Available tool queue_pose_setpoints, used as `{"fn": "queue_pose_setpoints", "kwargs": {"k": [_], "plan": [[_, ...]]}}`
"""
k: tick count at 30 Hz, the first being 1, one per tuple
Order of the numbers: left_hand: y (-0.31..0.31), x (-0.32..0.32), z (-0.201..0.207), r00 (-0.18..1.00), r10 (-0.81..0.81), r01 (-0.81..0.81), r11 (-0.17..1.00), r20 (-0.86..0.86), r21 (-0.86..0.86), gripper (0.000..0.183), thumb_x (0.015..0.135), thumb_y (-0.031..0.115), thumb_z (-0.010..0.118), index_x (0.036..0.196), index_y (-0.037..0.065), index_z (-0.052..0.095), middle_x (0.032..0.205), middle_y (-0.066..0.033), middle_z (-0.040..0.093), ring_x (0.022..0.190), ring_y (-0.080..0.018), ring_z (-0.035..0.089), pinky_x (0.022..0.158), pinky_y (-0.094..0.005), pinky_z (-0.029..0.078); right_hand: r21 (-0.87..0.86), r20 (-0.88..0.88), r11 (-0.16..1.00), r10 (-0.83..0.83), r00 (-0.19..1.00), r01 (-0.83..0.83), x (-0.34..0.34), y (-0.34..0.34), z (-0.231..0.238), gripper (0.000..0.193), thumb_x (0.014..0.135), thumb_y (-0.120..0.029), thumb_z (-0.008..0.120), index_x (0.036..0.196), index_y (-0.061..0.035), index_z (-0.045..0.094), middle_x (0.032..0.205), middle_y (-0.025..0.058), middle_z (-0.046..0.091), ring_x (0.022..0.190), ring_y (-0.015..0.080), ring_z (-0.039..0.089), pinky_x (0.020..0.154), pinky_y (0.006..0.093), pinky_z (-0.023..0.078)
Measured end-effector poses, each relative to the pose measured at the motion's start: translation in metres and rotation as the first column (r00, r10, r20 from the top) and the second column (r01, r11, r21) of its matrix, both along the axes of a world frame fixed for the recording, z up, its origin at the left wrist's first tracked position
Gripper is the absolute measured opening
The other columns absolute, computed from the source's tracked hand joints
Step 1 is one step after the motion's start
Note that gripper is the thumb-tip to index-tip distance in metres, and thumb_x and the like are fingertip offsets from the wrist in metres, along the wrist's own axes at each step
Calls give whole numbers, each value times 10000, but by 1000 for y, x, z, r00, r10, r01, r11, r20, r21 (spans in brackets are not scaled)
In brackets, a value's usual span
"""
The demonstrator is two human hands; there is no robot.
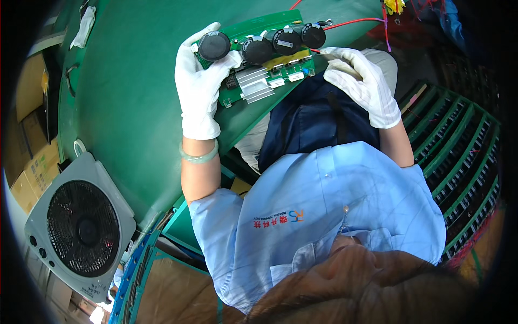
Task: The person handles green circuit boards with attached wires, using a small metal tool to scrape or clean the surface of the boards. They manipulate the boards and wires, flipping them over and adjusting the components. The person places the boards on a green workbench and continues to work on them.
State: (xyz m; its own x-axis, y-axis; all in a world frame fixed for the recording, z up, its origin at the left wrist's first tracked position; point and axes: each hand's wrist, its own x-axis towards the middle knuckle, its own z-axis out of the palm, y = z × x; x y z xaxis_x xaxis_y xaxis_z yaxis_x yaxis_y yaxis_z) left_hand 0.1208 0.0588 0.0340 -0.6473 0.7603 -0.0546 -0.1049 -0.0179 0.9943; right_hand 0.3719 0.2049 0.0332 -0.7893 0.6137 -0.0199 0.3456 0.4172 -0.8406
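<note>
Head view: green circuit board (264,25) bears black capacitors (286,42).

Green circuit board (291,70) with four black cylindrical capacitors (286,42), silver finned heatsink (254,85); slanted, gripped by left fingers (189,43), near right fingertips (327,51).

Capacitors (286,42) as obstacle between hands (362,81)

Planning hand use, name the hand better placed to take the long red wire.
Probably the right hand: it lies nearer the long red wire, while the left hand grips the circuit board.
</note>
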Motion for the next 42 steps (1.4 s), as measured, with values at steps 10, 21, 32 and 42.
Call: {"fn": "queue_pose_setpoints", "kwargs": {"k": [10, 21, 32, 42], "plan": [[0, 0, 1, 1000, 8, -8, 1000, 18, -22, 564, 728, -35, 784, 1231, -53, 529, 1280, -172, 586, 1069, -178, 588, 975, -314, 485, 258, -50, 953, 179, 983, -161, 4, 1, 0, 263, 902, -102, 656, 1155, -34, 639, 1000, 155, 677, 875, 333, 664, 757, 370, 537], [0, 2, 3, 999, 8, -10, 998, -32, -54, 574, 723, -22, 794, 1234, -45, 533, 1264, -157, 595, 1053, -164, 587, 958, -302, 488, 428, 6, 881, 219, 976, -200, 10, 2, -4, 297, 871, -150, 694, 1162, -86, 693, 964, 103, 712, 820, 285, 679, 732, 352, 551], [4, 4, 10, 1000, 14, -13, 998, 15, -62, 591, 704, -45, 777, 1241, -44, 533, 1173, -123, 606, 983, -137, 598, 886, -273, 514, 811, 249, 439, 338, 908, -386, -1, 29, 31, 479, 753, -100, 648, 1232, -90, 647, 975, 59, 670, 809, 214, 647, 706, 347, 515], [1, 2, 2, 1000, 13, -13, 999, 1, -34, 595, 694, -17, 787, 1233, -37, 535, 1231, -134, 593, 1030, -151, 577, 935, -297, 491, 827, 270, 372, 393, 879, -420, -11, 35, 34, 460, 765, -120, 625, 1224, -88, 637, 1014, 59, 652, 851, 212, 632, 726, 350, 508]]}}
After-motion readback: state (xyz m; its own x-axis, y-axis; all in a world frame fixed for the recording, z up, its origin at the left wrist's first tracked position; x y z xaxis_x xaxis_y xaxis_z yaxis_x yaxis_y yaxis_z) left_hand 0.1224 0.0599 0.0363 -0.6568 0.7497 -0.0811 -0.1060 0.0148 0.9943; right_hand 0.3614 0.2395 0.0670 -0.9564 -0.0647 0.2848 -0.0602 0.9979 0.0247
